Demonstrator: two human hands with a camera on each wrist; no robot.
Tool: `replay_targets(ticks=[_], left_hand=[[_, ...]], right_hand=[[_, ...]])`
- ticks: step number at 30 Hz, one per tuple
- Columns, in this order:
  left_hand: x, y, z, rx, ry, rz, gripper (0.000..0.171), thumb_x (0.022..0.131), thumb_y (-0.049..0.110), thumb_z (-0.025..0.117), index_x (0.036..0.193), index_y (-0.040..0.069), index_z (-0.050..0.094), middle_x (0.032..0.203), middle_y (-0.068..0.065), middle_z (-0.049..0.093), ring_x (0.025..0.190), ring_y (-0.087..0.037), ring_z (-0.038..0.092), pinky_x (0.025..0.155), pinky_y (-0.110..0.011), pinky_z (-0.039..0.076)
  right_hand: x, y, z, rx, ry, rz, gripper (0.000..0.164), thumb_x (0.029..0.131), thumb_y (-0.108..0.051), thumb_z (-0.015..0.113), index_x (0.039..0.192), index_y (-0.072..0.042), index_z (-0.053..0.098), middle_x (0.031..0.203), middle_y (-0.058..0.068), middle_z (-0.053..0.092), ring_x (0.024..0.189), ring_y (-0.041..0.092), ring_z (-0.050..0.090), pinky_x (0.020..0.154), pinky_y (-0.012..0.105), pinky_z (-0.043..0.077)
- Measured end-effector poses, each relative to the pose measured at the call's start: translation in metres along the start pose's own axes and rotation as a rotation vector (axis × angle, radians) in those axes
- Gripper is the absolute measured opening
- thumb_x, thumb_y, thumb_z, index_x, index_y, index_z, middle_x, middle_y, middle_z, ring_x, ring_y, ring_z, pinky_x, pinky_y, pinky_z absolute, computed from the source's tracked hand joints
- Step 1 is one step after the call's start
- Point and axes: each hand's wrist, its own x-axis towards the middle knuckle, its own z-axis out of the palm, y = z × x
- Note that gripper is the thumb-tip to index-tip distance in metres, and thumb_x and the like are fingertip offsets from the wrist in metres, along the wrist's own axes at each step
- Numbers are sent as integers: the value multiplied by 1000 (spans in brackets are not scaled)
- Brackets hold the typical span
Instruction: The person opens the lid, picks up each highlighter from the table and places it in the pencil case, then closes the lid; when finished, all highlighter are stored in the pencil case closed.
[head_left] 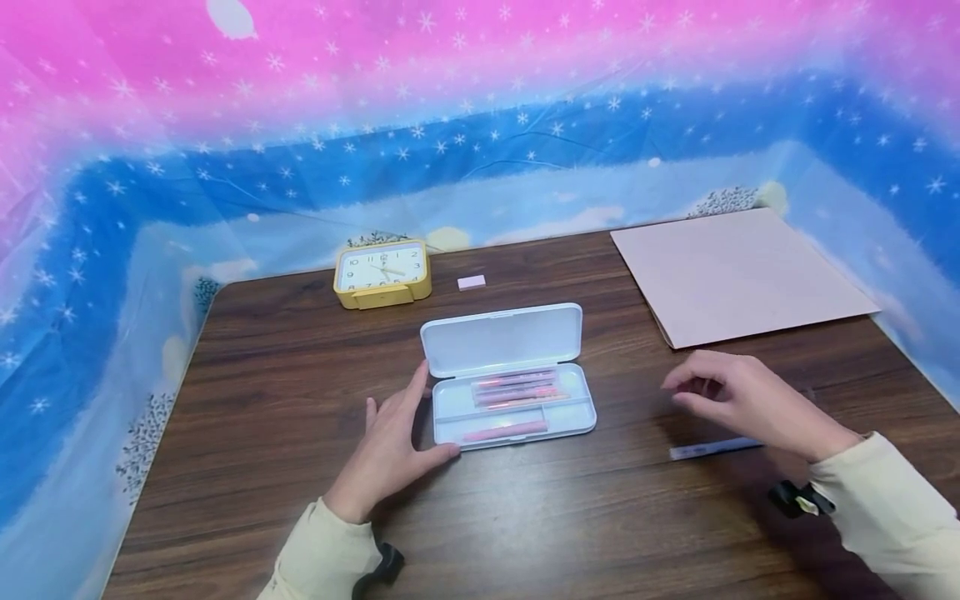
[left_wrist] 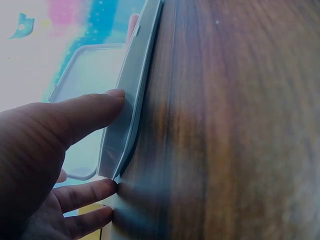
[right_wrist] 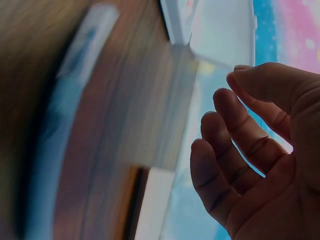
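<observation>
A white pencil case (head_left: 568, 418) lies with its lid (head_left: 502, 340) raised. Several pink pens (head_left: 517, 390) fill its back compartment, and one pink pen (head_left: 506, 431) lies in the front one. My left hand (head_left: 386, 446) is at the case's left end, with the thumb against the front wall and the straight index finger near the hinge. To the right of the case, my right hand (head_left: 750, 400) hovers, fingers loosely bent and holding nothing. Below it a slim, pale bluish pen (head_left: 705, 450) rests on the table; the wrist partly covers it in the head view.
A yellow alarm clock (head_left: 382, 273) stands at the back left, with a small pink eraser (head_left: 472, 282) to its right. A large pale pink folder (head_left: 742, 275) lies at the back right. Patterned cloth (head_left: 375, 167) hangs behind the brown wooden table (head_left: 262, 392).
</observation>
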Motion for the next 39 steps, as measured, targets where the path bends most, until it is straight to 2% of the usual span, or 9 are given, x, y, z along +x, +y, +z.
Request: replay_targets(ticks=[6, 13, 17, 21, 28, 39], left_hand=[[0, 0, -1, -1, 3, 1, 114, 78, 40, 82, 160, 20, 6, 151, -14, 46, 146, -35, 32, 116, -71, -1], [0, -1, 0, -1, 7, 7, 114, 78, 41, 82, 160, 22, 5, 151, -13, 47, 146, -35, 32, 115, -71, 0], [0, -2, 1, -2, 6, 9, 114, 78, 41, 82, 160, 23, 5, 151, -13, 47, 146, -35, 32, 115, -72, 0], [0, -3, 1, -6, 6, 9, 114, 78, 41, 82, 160, 24, 5, 151, -13, 47, 146, -35, 32, 115, -72, 0], [0, -3, 1, -10, 4, 1, 115, 78, 41, 82, 160, 24, 4, 151, -13, 46, 146, -35, 32, 115, -72, 0], [1, -1, 0, -19, 3, -1, 116, 77, 40, 83, 160, 28, 3, 151, -11, 47, 146, -34, 32, 115, -72, -1]], right_hand=[[-28, 14, -9, -21, -3, 96, 19, 89, -14, 73, 103, -26, 69, 93, -19, 65, 77, -5, 58, 63, 19, 50], [-53, 32, -6, -65, 29, 138, 25, 85, -12, 77, 102, -29, 69, 93, -19, 67, 78, -7, 58, 62, 16, 49], [-66, 40, 0, -80, 22, 153, 28, 82, -11, 79, 100, -30, 69, 93, -17, 67, 77, -7, 58, 61, 18, 49], [-76, 44, 6, -106, 14, 150, 33, 79, -12, 82, 98, -35, 67, 93, -19, 65, 79, -7, 56, 62, 19, 48], [-79, 48, 14, -179, 42, 54, 40, 74, -14, 85, 91, -43, 64, 93, -28, 60, 92, -2, 52, 77, 15, 41], [-76, 47, 19, -164, 31, 37, 43, 75, -10, 84, 92, -43, 63, 94, -27, 60, 90, -5, 54, 72, 13, 43]])
